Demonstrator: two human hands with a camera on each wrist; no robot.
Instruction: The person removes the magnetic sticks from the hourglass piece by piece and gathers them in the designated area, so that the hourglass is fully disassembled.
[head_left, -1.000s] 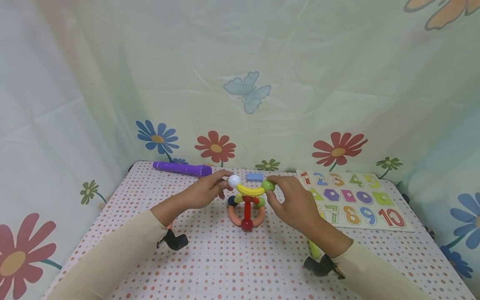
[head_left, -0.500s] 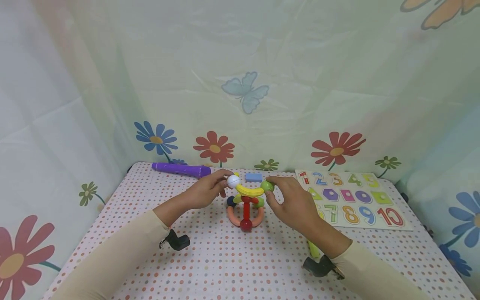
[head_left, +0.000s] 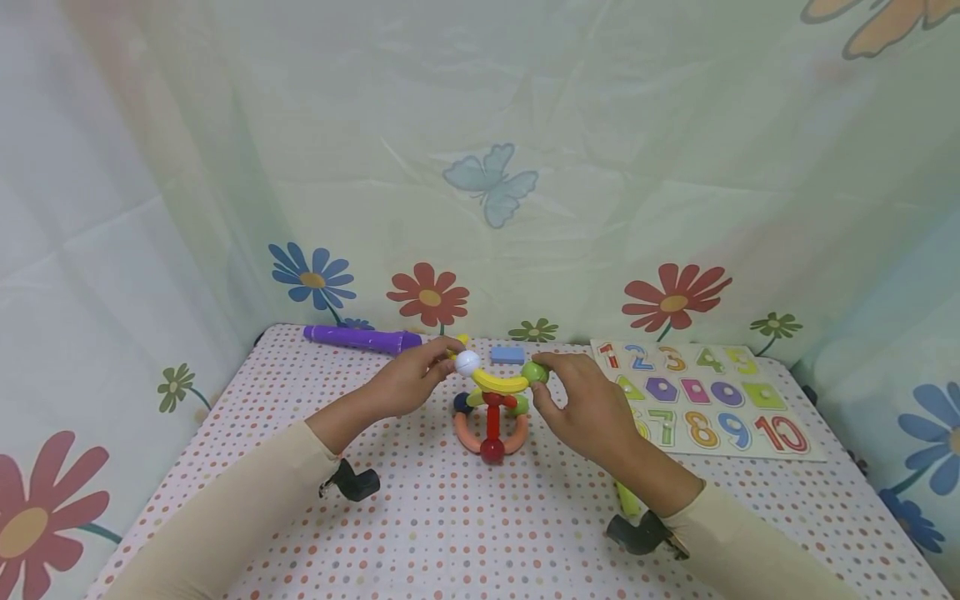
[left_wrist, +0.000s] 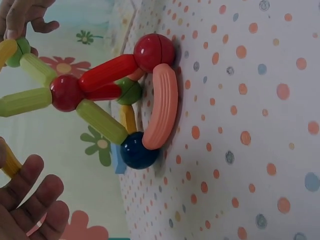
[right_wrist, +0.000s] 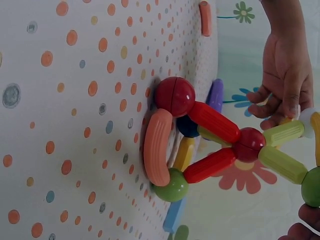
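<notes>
A build of ball-and-stick magnetic toy pieces stands on the table, with a red ball (head_left: 492,451) and a salmon curved stick (left_wrist: 164,107) at its base. Red and light green sticks meet at a middle red ball (right_wrist: 249,144). Across the top, a yellow curved stick (head_left: 499,382) joins a white ball (head_left: 467,362) to a green ball (head_left: 535,372). My left hand (head_left: 414,379) pinches another yellow stick (left_wrist: 9,160) beside the white ball; its far end shows behind the fingers. With thumb and fingers my right hand (head_left: 592,404) grips the green ball.
Behind lie a purple toy microphone (head_left: 363,338) and a light blue block (head_left: 507,355). A number puzzle board (head_left: 708,400) lies at the right. One yellow-green stick (head_left: 627,498) is partly under my right forearm; a salmon stick (right_wrist: 205,19) lies farther left.
The yellow stick at my left fingers has turned, its visible end moving left behind the white ball. My right hand stays on the green ball, and the build stands as before.
</notes>
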